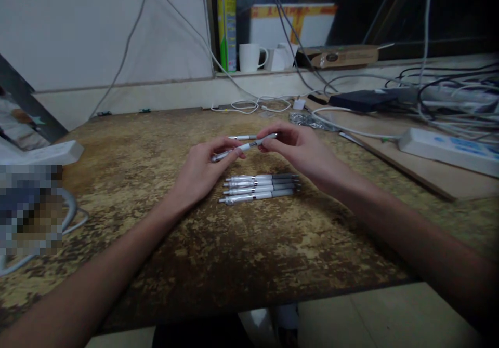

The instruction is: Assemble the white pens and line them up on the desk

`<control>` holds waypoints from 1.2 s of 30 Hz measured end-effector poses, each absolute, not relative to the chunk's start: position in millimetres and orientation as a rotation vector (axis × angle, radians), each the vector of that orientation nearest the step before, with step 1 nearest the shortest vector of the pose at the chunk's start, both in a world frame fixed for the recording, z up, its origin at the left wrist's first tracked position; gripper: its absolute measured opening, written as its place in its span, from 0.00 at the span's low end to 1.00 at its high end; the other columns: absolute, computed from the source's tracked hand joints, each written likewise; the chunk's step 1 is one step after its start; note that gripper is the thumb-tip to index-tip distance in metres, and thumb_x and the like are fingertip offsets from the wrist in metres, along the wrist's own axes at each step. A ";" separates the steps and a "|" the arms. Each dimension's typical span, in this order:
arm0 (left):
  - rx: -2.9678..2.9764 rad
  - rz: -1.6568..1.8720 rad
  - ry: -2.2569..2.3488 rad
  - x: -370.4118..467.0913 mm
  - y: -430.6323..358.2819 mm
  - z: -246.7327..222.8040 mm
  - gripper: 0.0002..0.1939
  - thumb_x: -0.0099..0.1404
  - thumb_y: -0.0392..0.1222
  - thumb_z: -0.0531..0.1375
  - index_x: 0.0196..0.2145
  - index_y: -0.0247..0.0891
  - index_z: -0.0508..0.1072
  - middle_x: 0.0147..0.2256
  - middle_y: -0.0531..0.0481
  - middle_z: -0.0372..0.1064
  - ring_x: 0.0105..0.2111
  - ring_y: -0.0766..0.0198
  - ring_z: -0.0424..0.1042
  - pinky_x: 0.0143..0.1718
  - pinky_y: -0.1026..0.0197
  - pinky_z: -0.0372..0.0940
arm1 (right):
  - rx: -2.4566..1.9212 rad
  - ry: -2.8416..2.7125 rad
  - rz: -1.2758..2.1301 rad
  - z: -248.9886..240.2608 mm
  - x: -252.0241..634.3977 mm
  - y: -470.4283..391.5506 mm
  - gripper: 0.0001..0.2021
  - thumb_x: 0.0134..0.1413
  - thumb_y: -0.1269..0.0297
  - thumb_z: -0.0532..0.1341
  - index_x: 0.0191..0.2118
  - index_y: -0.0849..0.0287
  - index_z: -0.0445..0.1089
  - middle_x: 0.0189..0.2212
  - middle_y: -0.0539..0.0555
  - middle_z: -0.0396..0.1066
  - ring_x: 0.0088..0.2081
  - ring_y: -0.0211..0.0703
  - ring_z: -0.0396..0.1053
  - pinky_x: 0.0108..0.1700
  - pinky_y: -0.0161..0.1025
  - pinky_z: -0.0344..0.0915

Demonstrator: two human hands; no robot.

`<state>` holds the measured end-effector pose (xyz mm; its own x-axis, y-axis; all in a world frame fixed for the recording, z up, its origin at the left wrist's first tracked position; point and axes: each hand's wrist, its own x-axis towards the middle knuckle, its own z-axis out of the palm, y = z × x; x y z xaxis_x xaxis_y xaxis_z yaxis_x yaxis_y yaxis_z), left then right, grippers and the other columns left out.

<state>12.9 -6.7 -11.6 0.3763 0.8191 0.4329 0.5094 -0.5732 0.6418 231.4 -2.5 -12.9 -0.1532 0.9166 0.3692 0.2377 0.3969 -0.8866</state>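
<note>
A white pen [244, 147] with a clear clip end is held at a slant between both hands. My left hand [206, 165] pinches its left part, and the fingers of my right hand [290, 140] close on its right end. Behind the held pen, another white pen [247, 137] shows partly between the hands; what it rests on is hard to tell. Several white and grey pens [259, 188] lie side by side on the worn wooden table [249, 254], nearer to me.
Power strips lie at the right [448, 148] and left [50, 153]. Tangled cables and a dark flat device [362, 98] are at the back right, beside a thin board [421, 174]. A white mug [249, 57] and a spray can [227, 26] stand on the ledge.
</note>
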 end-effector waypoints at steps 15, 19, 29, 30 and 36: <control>2.183 1.055 1.046 14.8 -10.6 -11.7 0.13 0.72 0.48 0.60 0.45 0.40 0.81 0.48 0.47 0.80 0.48 0.57 0.76 0.53 0.55 0.66 | -1.026 -1.672 0.907 -13.5 233.0 -6.5 0.12 0.60 0.53 0.66 0.39 0.56 0.75 0.30 0.53 0.73 0.32 0.43 0.70 0.36 0.42 0.67; 2.187 1.055 1.039 15.9 -12.9 -10.0 0.13 0.71 0.46 0.61 0.47 0.41 0.81 0.48 0.47 0.80 0.48 0.56 0.76 0.54 0.54 0.66 | -1.061 -1.641 0.998 -15.4 230.5 -5.8 0.13 0.63 0.51 0.63 0.40 0.56 0.74 0.25 0.51 0.70 0.26 0.40 0.65 0.30 0.40 0.64; 2.194 1.077 1.031 12.5 -9.2 -11.8 0.13 0.71 0.46 0.61 0.48 0.41 0.81 0.48 0.46 0.80 0.48 0.56 0.77 0.53 0.53 0.67 | -1.031 -1.661 0.990 -12.6 227.0 -5.5 0.07 0.62 0.60 0.62 0.42 0.55 0.73 0.26 0.50 0.69 0.28 0.40 0.65 0.31 0.39 0.62; 2.204 1.079 1.027 12.3 -9.2 -11.7 0.12 0.71 0.46 0.61 0.47 0.41 0.81 0.48 0.46 0.80 0.47 0.56 0.77 0.53 0.53 0.67 | -1.020 -1.655 1.022 -13.6 227.0 -5.0 0.08 0.62 0.58 0.61 0.42 0.55 0.73 0.24 0.49 0.68 0.26 0.40 0.64 0.30 0.39 0.60; 2.257 1.074 1.035 11.4 -8.5 -11.7 0.11 0.71 0.45 0.61 0.46 0.42 0.81 0.47 0.47 0.80 0.47 0.57 0.77 0.54 0.53 0.67 | -1.018 -1.637 1.077 -18.1 229.3 0.7 0.10 0.64 0.57 0.59 0.40 0.56 0.73 0.23 0.50 0.67 0.25 0.39 0.61 0.27 0.38 0.57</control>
<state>11.4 -8.5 -11.7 0.4205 0.7764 0.4694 0.4408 -0.6270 0.6423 229.3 0.7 -18.1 -0.2559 0.9371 0.2373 0.1530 0.2816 -0.9472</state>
